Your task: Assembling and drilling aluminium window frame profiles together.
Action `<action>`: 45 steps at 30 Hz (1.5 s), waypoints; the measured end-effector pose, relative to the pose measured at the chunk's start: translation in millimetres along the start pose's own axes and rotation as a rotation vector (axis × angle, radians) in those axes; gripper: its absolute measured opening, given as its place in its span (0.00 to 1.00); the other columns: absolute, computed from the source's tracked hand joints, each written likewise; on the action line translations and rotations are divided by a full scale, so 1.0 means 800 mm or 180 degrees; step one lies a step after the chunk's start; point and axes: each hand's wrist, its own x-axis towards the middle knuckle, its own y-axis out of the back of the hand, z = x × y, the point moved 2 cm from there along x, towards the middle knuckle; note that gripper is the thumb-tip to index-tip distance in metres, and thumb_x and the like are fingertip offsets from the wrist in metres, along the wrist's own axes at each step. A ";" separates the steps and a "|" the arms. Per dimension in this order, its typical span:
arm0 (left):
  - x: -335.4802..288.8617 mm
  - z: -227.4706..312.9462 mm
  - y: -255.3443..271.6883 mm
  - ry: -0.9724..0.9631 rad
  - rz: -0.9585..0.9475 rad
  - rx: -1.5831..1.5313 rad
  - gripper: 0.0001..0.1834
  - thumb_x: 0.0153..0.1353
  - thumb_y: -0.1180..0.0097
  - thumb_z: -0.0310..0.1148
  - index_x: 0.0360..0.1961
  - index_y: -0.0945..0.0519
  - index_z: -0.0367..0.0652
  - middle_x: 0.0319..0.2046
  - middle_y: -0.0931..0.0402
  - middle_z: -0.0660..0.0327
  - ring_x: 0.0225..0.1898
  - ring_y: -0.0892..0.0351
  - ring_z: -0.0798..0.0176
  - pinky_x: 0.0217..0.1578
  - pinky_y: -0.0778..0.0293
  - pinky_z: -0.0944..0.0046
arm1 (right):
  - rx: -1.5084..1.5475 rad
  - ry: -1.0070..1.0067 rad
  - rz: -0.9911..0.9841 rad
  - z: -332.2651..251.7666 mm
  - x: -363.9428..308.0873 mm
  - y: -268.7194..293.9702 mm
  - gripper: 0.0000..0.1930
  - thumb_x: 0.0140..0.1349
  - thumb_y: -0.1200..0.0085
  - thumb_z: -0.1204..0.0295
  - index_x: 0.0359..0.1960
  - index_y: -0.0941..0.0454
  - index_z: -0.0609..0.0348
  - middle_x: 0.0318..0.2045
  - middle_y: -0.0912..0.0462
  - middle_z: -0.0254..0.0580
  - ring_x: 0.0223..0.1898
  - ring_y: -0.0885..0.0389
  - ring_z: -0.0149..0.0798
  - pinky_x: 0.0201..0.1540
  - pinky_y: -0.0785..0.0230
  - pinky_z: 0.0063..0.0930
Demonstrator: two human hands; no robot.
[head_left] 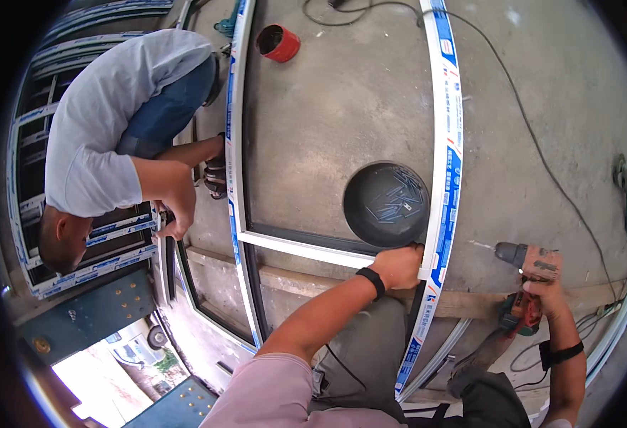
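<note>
Two hands engaged: left hand (pixel 397 265) clamps the white plastic window frame (pixel 447 171); right hand (pixel 542 285) grips the red cordless drill (pixel 517 285).

I'm seeing both forearms coming up from the lower edge. L arm is reaching fwd & slightly right, elbow bent, dark band on the wrist. Left hand (pixel 397 265) is lying palm down, knuckles up, fingers curling shut over what it's gripping. R arm is running almost straight up along the right side, also w/ a dark band at the wrist. Right hand (pixel 546 291) is closing tight in a fist grip, back of hand facing me, wrist cocked a bit inward. Hands are sitting well apart.
</note>
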 end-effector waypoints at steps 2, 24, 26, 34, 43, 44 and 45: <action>-0.002 0.005 0.003 -0.0109 0.0063 0.0025 0.25 0.53 0.41 0.41 0.48 0.25 0.35 0.43 0.22 0.42 0.47 0.21 0.43 0.48 0.24 0.51 | 0.0162 0.0237 0.0173 -0.023 -0.011 -0.004 0.22 0.40 0.38 0.75 0.43 0.23 0.58 0.36 0.22 0.33 0.37 0.23 0.33 0.40 0.27 0.29; 0.006 0.016 0.009 0.0066 0.0001 -0.0126 0.27 0.53 0.41 0.42 0.49 0.27 0.34 0.44 0.22 0.43 0.45 0.21 0.41 0.47 0.24 0.50 | -0.4002 0.1312 0.2351 -0.195 0.240 -0.048 0.32 0.55 0.48 0.80 0.65 0.40 0.59 0.50 0.25 0.56 0.51 0.24 0.59 0.50 0.30 0.47; 0.003 0.015 0.018 0.0126 -0.0073 -0.0086 0.27 0.54 0.42 0.42 0.50 0.27 0.34 0.46 0.23 0.43 0.47 0.21 0.42 0.47 0.24 0.49 | -0.3672 0.2145 0.2469 -0.199 0.244 -0.092 0.28 0.53 0.50 0.82 0.59 0.35 0.62 0.52 0.26 0.57 0.53 0.26 0.60 0.54 0.33 0.48; -0.011 0.006 0.014 -0.0025 -0.0126 0.0106 0.31 0.50 0.36 0.42 0.50 0.29 0.33 0.47 0.23 0.42 0.48 0.21 0.43 0.49 0.25 0.51 | -0.2972 0.1740 0.1672 -0.221 0.264 -0.314 0.47 0.56 0.39 0.57 0.72 0.54 0.57 0.69 0.51 0.65 0.68 0.44 0.64 0.64 0.40 0.51; -0.003 -0.064 0.332 0.0392 0.1188 -0.2097 0.21 0.58 0.39 0.33 0.51 0.22 0.35 0.40 0.19 0.57 0.44 0.22 0.63 0.45 0.26 0.64 | -0.3238 0.1059 0.1712 -0.241 0.264 -0.305 0.46 0.56 0.40 0.62 0.72 0.55 0.56 0.65 0.46 0.63 0.64 0.39 0.62 0.59 0.33 0.49; 0.017 -0.113 0.357 0.0345 0.1706 -0.2192 0.25 0.58 0.40 0.33 0.56 0.26 0.35 0.47 0.22 0.52 0.50 0.25 0.61 0.50 0.28 0.64 | -0.3230 0.1116 0.1725 -0.243 0.268 -0.311 0.46 0.57 0.40 0.63 0.72 0.55 0.56 0.65 0.45 0.63 0.63 0.39 0.62 0.59 0.33 0.49; 0.034 -0.134 0.405 0.0339 0.1898 -0.1421 0.28 0.58 0.40 0.34 0.59 0.30 0.34 0.52 0.25 0.50 0.55 0.27 0.59 0.53 0.30 0.62 | -0.3234 0.1105 0.1709 -0.241 0.271 -0.314 0.46 0.57 0.40 0.63 0.72 0.55 0.56 0.65 0.45 0.63 0.63 0.39 0.62 0.59 0.33 0.49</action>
